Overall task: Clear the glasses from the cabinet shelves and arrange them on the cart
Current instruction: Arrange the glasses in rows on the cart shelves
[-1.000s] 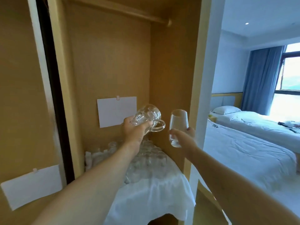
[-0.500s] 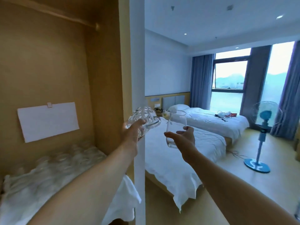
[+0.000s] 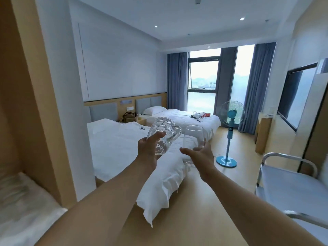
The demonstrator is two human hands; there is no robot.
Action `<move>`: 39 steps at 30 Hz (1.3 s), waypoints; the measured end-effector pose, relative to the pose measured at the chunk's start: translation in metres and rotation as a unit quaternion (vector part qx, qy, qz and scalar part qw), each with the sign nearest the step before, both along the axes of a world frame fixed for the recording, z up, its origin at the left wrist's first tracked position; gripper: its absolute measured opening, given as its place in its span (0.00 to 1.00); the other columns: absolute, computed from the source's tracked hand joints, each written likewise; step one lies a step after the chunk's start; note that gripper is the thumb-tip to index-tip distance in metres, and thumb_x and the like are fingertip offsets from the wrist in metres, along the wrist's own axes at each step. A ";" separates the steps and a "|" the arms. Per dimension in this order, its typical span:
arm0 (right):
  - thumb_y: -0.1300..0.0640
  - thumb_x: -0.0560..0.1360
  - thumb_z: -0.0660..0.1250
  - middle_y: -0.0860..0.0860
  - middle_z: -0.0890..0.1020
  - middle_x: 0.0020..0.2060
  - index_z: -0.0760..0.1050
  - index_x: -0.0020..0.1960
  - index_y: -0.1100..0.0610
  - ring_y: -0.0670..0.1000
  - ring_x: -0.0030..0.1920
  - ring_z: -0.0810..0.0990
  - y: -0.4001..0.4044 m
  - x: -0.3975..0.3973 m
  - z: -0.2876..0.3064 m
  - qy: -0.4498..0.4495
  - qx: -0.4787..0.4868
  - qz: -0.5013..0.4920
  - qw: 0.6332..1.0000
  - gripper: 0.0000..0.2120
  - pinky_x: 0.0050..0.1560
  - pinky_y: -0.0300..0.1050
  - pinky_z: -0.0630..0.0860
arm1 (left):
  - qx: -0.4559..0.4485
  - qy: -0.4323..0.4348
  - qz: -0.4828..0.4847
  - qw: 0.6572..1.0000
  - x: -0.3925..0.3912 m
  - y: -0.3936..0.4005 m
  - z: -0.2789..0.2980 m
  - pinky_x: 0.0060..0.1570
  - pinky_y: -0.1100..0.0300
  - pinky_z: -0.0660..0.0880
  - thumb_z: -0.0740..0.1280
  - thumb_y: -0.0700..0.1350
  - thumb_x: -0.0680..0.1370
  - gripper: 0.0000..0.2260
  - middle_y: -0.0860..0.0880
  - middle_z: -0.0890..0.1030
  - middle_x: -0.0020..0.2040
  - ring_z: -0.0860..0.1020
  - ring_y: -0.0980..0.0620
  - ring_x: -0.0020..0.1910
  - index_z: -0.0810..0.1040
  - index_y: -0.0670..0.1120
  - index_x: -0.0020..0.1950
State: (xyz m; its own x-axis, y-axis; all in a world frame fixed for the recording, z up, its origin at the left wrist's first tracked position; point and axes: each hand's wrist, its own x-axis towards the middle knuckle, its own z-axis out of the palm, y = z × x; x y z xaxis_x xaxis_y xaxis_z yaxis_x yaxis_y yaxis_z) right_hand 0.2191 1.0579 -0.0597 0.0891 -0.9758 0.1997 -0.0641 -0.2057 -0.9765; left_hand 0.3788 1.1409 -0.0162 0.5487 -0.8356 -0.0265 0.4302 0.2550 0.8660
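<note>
View has swung off the cabinet toward the cart (image 3: 291, 189). Left hand (image 3: 149, 148) grips mug (image 3: 162, 134), right hand (image 3: 198, 155) holds tumbler (image 3: 192, 137); one each, upright-ish, to carry.

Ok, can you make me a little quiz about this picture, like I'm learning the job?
1. True or false: the left hand holds the mug.
2. Which is nearer the right edge of the picture: A the cart, B the fan, or C the near bed?
3. Fill in: the right hand holds a smooth ____ with no handle.

Key
1. True. Its fingers wrap the dimpled mug, which is tilted.
2. A. The cart's metal rail stands at the right; the fan is farther in, by the curtains.
3. Glass.
</note>
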 end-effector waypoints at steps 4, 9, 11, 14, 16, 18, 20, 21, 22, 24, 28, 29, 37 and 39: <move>0.44 0.58 0.85 0.51 0.79 0.53 0.64 0.71 0.53 0.52 0.54 0.80 -0.040 -0.032 -0.017 0.001 0.016 -0.031 0.999 0.48 0.60 0.54 0.78 | 0.018 0.010 -0.051 0.998 -0.024 -0.052 -0.015 0.45 0.52 0.82 0.82 0.47 0.57 0.29 0.42 0.86 0.50 0.85 0.42 0.50 0.82 0.44 0.56; 0.45 0.61 0.84 0.52 0.79 0.52 0.65 0.70 0.54 0.53 0.53 0.81 -0.096 -0.056 -0.038 -0.017 0.044 -0.081 0.996 0.45 0.59 0.56 0.80 | 0.025 0.040 -0.108 0.993 -0.037 -0.129 -0.037 0.57 0.46 0.80 0.81 0.47 0.61 0.27 0.39 0.85 0.55 0.84 0.39 0.55 0.81 0.43 0.58; 0.46 0.61 0.84 0.52 0.79 0.53 0.65 0.69 0.54 0.53 0.54 0.81 -0.123 -0.060 -0.046 -0.017 0.051 -0.103 0.993 0.44 0.60 0.57 0.80 | 0.026 0.043 -0.134 0.990 -0.039 -0.165 -0.044 0.64 0.42 0.77 0.80 0.49 0.63 0.28 0.39 0.84 0.57 0.82 0.39 0.58 0.80 0.44 0.61; 0.46 0.62 0.84 0.55 0.79 0.55 0.65 0.67 0.53 0.55 0.55 0.80 -0.166 -0.063 -0.058 -0.023 0.062 -0.138 0.988 0.42 0.61 0.58 0.79 | 0.028 0.037 -0.183 0.982 -0.040 -0.223 -0.052 0.62 0.48 0.77 0.77 0.51 0.69 0.27 0.41 0.83 0.59 0.81 0.40 0.60 0.79 0.44 0.66; 0.46 0.62 0.84 0.55 0.79 0.55 0.64 0.67 0.53 0.55 0.56 0.80 -0.196 -0.063 -0.063 -0.028 0.071 -0.159 0.984 0.43 0.62 0.59 0.78 | 0.023 0.042 -0.220 0.974 -0.040 -0.262 -0.057 0.57 0.49 0.79 0.77 0.49 0.71 0.26 0.40 0.84 0.59 0.82 0.40 0.59 0.78 0.43 0.66; 0.47 0.62 0.84 0.54 0.79 0.53 0.64 0.67 0.54 0.55 0.55 0.81 -0.226 -0.060 -0.065 -0.031 0.076 -0.183 0.980 0.43 0.61 0.60 0.78 | 0.020 0.048 -0.261 0.964 -0.039 -0.301 -0.062 0.65 0.44 0.76 0.76 0.45 0.71 0.26 0.37 0.82 0.61 0.81 0.37 0.61 0.77 0.41 0.68; 0.47 0.62 0.84 0.54 0.79 0.52 0.64 0.67 0.54 0.55 0.54 0.81 -0.255 -0.057 -0.065 -0.028 0.074 -0.207 0.975 0.42 0.61 0.61 0.78 | 0.017 0.048 -0.306 0.951 -0.037 -0.341 -0.066 0.70 0.41 0.71 0.75 0.43 0.72 0.27 0.37 0.81 0.63 0.79 0.37 0.64 0.75 0.41 0.70; 0.47 0.63 0.84 0.54 0.79 0.53 0.64 0.68 0.54 0.55 0.54 0.81 -0.268 -0.057 -0.065 -0.024 0.076 -0.216 0.973 0.43 0.61 0.60 0.78 | 0.016 0.047 -0.326 0.944 -0.037 -0.359 -0.068 0.71 0.42 0.70 0.76 0.43 0.70 0.29 0.37 0.81 0.64 0.79 0.37 0.64 0.75 0.42 0.71; 0.46 0.63 0.83 0.54 0.79 0.54 0.63 0.69 0.55 0.54 0.54 0.80 -0.280 -0.056 -0.066 -0.019 0.078 -0.225 0.971 0.44 0.61 0.60 0.78 | 0.016 0.047 -0.343 0.938 -0.037 -0.376 -0.070 0.70 0.43 0.71 0.76 0.44 0.68 0.31 0.38 0.81 0.63 0.80 0.38 0.63 0.74 0.43 0.71; 0.46 0.64 0.83 0.55 0.79 0.54 0.63 0.70 0.55 0.54 0.55 0.80 -0.302 -0.059 -0.070 -0.010 0.083 -0.249 0.965 0.44 0.61 0.60 0.77 | 0.022 0.048 -0.372 0.927 -0.038 -0.407 -0.073 0.65 0.47 0.75 0.76 0.45 0.66 0.32 0.37 0.82 0.62 0.81 0.40 0.58 0.75 0.43 0.69; 0.45 0.64 0.83 0.53 0.78 0.52 0.64 0.70 0.55 0.51 0.53 0.80 -0.338 -0.069 -0.083 0.007 0.099 -0.297 0.950 0.43 0.55 0.52 0.78 | 0.036 0.086 -0.430 0.898 -0.048 -0.465 -0.091 0.65 0.47 0.72 0.78 0.47 0.68 0.30 0.37 0.81 0.61 0.78 0.39 0.57 0.76 0.42 0.68; 0.45 0.64 0.83 0.52 0.78 0.52 0.64 0.70 0.55 0.51 0.52 0.79 -0.348 -0.072 -0.086 0.008 0.102 -0.305 0.947 0.43 0.53 0.50 0.78 | 0.040 0.089 -0.437 0.894 -0.051 -0.479 -0.097 0.64 0.47 0.72 0.79 0.48 0.69 0.30 0.37 0.81 0.61 0.79 0.40 0.57 0.76 0.42 0.69; 0.46 0.63 0.83 0.54 0.78 0.52 0.64 0.68 0.55 0.54 0.52 0.81 -0.453 -0.103 -0.107 0.015 0.105 -0.332 0.937 0.42 0.56 0.56 0.80 | 0.052 0.039 -0.466 0.882 -0.083 -0.601 -0.125 0.60 0.48 0.76 0.82 0.50 0.65 0.35 0.38 0.82 0.61 0.82 0.41 0.55 0.77 0.43 0.69; 0.46 0.63 0.83 0.53 0.78 0.52 0.63 0.71 0.56 0.53 0.53 0.80 -0.484 -0.114 -0.111 0.009 0.102 -0.331 0.938 0.44 0.58 0.56 0.79 | 0.057 0.018 -0.459 0.887 -0.094 -0.634 -0.130 0.60 0.48 0.77 0.81 0.49 0.66 0.33 0.39 0.83 0.58 0.82 0.41 0.53 0.76 0.43 0.68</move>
